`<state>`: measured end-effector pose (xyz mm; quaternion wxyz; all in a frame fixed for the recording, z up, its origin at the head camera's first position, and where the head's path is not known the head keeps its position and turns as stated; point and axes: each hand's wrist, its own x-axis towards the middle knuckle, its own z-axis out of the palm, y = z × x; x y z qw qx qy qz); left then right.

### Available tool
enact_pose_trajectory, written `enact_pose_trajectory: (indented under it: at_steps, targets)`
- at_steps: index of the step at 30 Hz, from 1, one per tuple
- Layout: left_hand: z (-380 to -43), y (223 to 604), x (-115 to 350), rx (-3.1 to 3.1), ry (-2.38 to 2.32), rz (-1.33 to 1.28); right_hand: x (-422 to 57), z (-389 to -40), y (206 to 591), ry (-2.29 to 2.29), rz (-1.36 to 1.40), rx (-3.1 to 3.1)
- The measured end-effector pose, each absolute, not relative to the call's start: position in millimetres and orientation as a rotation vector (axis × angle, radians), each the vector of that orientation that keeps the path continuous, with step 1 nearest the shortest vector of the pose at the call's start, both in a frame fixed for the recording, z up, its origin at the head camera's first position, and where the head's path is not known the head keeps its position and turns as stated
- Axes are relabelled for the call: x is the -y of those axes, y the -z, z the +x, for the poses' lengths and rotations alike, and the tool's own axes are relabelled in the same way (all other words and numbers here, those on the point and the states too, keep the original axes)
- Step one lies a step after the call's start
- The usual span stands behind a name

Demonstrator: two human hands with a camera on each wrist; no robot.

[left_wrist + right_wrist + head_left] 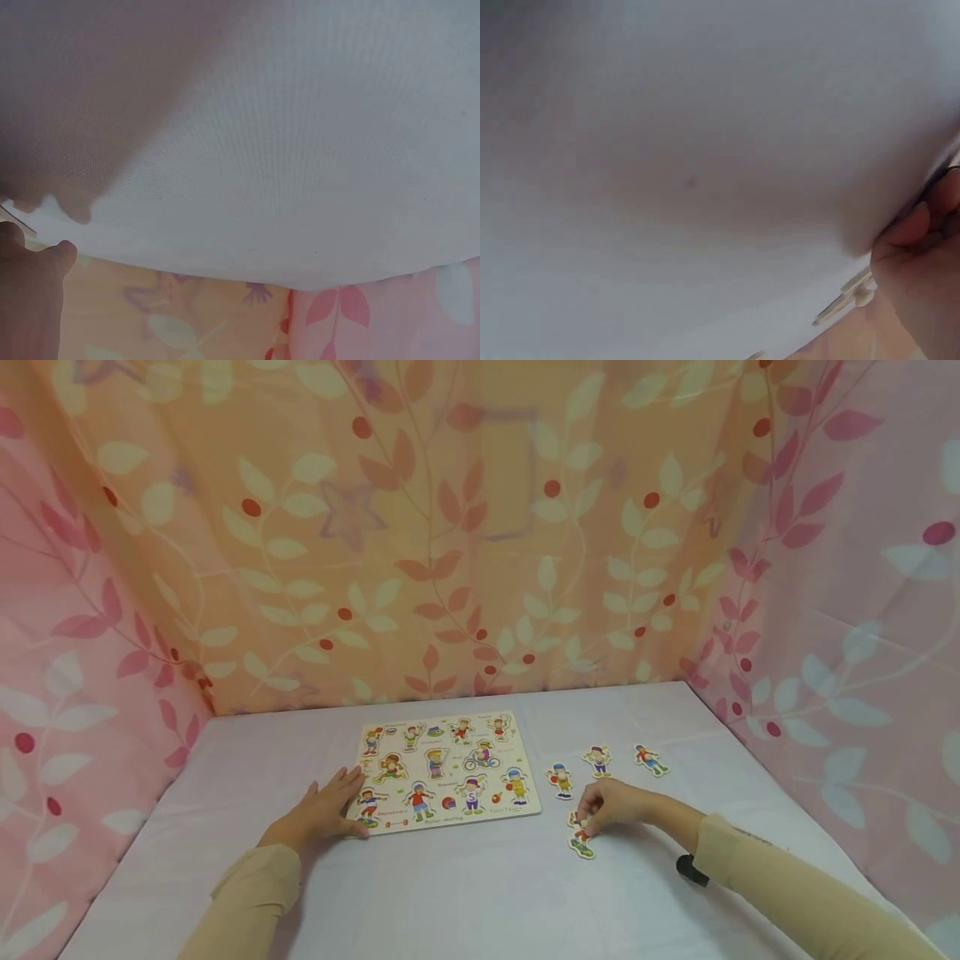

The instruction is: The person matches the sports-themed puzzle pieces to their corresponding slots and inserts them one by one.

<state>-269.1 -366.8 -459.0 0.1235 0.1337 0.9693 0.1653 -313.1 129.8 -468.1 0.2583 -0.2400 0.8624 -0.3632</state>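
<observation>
A wooden picture puzzle board [450, 818] with cartoon children playing sports lies on the white cloth. My left hand [322, 806] rests against its left edge, thumb by the near corner and fingers spread along the side. In the left wrist view, part of that hand [30, 285] shows beside a sliver of the board. To the right of the board, my right hand [613, 806] pinches a skateboarder puzzle piece [581, 845] by its upper part, which the fingers partly cover. The right wrist view catches the curled thumb and fingers of this hand [922, 240].
Beyond my right hand lie three loose figure pieces: one in a blue cap [559, 781], one with raised arms [597, 761] and one in red and blue [651, 759]. A black object [692, 870] sits under the right sleeve. Floral curtains [450, 568] enclose the table.
</observation>
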Motion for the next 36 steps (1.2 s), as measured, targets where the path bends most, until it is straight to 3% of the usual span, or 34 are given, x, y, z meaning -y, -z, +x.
enact_pose_trajectory:
  at_steps: [14,36]
  targets:
    - [-265,455,364,-2.843,-0.491,0.401,-111,-317,445,1.107,-0.625,-2.417]
    - [-265,458,364,-2.842,-0.515,0.395,-18,-323,438,1.275,-0.563,-2.457]
